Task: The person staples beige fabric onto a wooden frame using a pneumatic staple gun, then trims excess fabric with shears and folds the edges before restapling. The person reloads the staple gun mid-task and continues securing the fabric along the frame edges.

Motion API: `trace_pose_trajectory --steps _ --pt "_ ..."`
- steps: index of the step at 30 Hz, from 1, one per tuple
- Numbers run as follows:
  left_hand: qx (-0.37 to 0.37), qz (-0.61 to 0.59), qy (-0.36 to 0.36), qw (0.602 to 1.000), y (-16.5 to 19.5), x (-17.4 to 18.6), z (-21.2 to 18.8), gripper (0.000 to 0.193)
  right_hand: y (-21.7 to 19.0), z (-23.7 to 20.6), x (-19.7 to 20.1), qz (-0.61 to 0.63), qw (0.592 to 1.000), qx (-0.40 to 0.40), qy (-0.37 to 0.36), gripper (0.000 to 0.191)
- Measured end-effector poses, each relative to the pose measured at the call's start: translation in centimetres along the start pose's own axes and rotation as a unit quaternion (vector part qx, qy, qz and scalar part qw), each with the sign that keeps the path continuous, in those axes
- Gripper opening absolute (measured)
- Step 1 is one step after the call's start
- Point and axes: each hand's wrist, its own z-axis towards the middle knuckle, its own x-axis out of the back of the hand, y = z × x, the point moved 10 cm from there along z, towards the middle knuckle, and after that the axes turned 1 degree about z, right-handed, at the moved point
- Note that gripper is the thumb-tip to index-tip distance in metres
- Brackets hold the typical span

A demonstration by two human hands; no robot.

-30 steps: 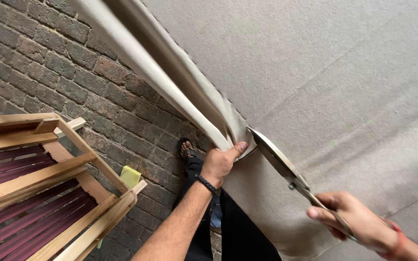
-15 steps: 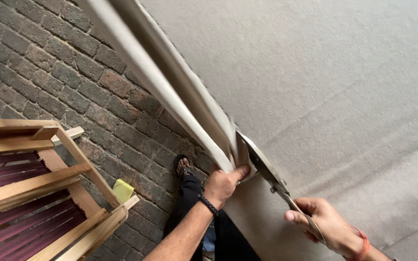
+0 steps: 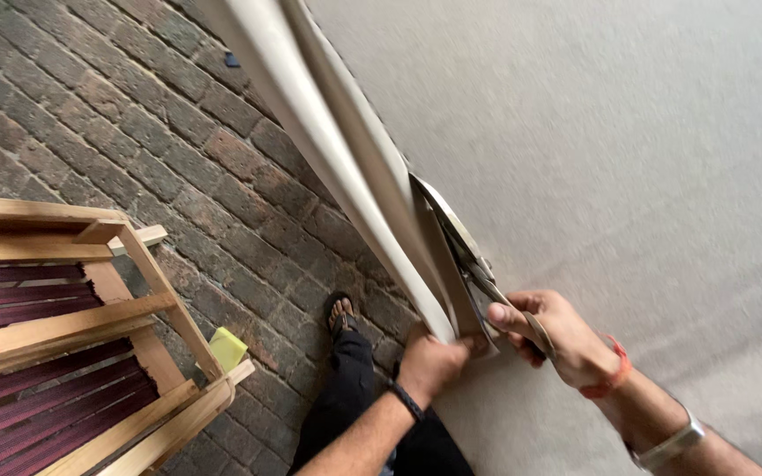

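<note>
- The big grey cloth [image 3: 593, 176] lies spread out flat and fills the right side of the view. Its left edge is folded up into a long strip [image 3: 328, 150].
- The scissors [image 3: 465, 256] sit at the near end of that folded strip, with the blades pointing away along the cloth edge.
- The right hand [image 3: 562, 339] is just beside the strip on the cloth. Its grip is pressed around the scissor handles. An orange band is on the wrist.
- The left hand [image 3: 429, 361] is at the near end of the strip, right next to the scissors. Its grip is pinching the folded cloth edge tight.
- A foot in a sandal [image 3: 339, 313] stands on the brick floor [image 3: 134, 115], to the left of the strip.
- A small yellow block [image 3: 227, 346] lies on the bricks, further left.
- A wooden frame [image 3: 72, 308] with purple threads is far left of the cloth.
</note>
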Motion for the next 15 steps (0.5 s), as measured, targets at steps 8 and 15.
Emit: trace_pose_trajectory --steps 8,15 --pt "-0.04 0.015 0.045 0.998 0.3 0.7 -0.1 0.042 -10.1 6.5 -3.4 -0.009 0.997 0.071 -0.009 0.054" --pt "-0.044 -0.043 -0.013 0.998 0.6 -0.1 0.9 0.052 -20.6 14.5 -6.4 0.003 0.998 0.066 0.024 0.05"
